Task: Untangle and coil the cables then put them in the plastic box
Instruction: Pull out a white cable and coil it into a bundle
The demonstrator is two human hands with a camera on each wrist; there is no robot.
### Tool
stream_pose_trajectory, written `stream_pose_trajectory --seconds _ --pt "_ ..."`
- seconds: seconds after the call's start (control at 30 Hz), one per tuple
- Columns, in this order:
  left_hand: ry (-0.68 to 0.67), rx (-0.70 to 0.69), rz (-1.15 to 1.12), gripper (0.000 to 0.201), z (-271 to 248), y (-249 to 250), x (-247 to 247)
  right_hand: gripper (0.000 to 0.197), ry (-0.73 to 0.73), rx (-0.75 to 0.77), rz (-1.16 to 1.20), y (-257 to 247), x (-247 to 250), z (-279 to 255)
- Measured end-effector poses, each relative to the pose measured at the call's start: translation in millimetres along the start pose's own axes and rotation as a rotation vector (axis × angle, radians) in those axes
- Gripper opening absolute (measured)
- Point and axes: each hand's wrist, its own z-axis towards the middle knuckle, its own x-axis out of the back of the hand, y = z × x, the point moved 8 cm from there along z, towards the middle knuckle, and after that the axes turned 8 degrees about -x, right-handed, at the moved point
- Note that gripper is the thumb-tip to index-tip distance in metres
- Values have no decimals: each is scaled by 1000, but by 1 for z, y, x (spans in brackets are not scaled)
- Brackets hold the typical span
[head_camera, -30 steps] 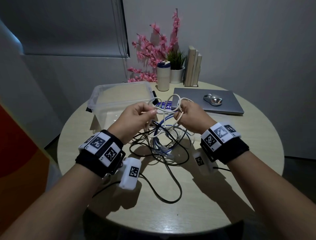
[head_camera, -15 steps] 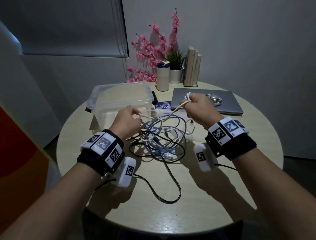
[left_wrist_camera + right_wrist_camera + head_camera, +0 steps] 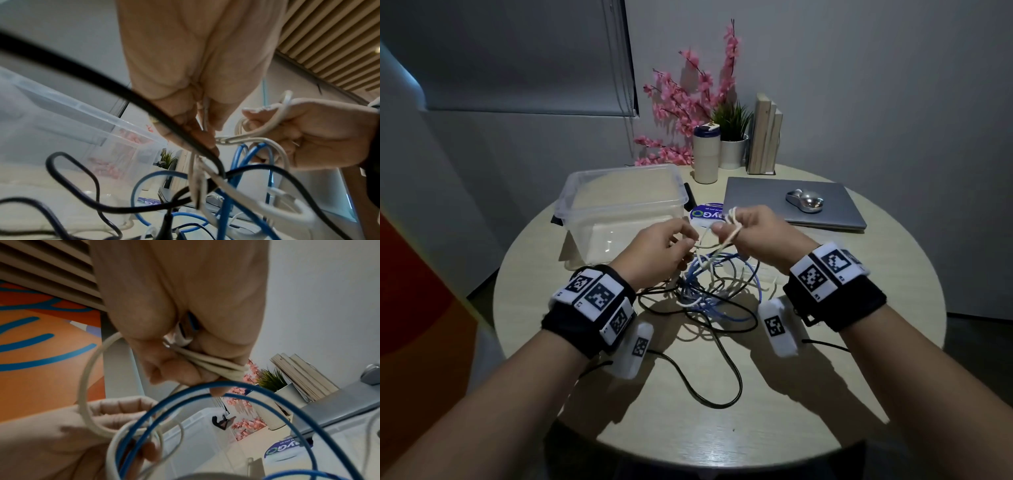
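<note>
We see white cable [image 3: 717, 245], blue cable [image 3: 726, 274] and black cable [image 3: 722, 356] on a pale beige surface [image 3: 825, 394], pink blossoms [image 3: 688, 102] upper centre.

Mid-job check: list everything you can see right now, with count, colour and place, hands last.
white cable: one, cream-white, held between both hands
blue cable: one, blue, tangled on table centre
black cable: at least one, black, tangle trailing toward near edge
plastic box: one, clear, left of centre
laptop: one, grey, closed, far right
mouse: one, silver, on laptop
tumbler: one, white, far edge
books: three, beige, upright
table: one, round, pale wood
left hand: pinches white cable
right hand: grips white loops
</note>
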Motion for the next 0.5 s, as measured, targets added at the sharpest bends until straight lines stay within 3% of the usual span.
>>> stream_pose_trajectory --seconds 0.23,0.4,0.5 --pt "125 -13 -413 16 -5 7 7 20 13 26 -293 -3 -7 1" --pt "21 -103 -475 41 -7 19 3 13 45 67 -320 -8 -7 0" --pt "-54 -67 -635 45 -5 19 0 13 45 48 -306 -4 -7 2"
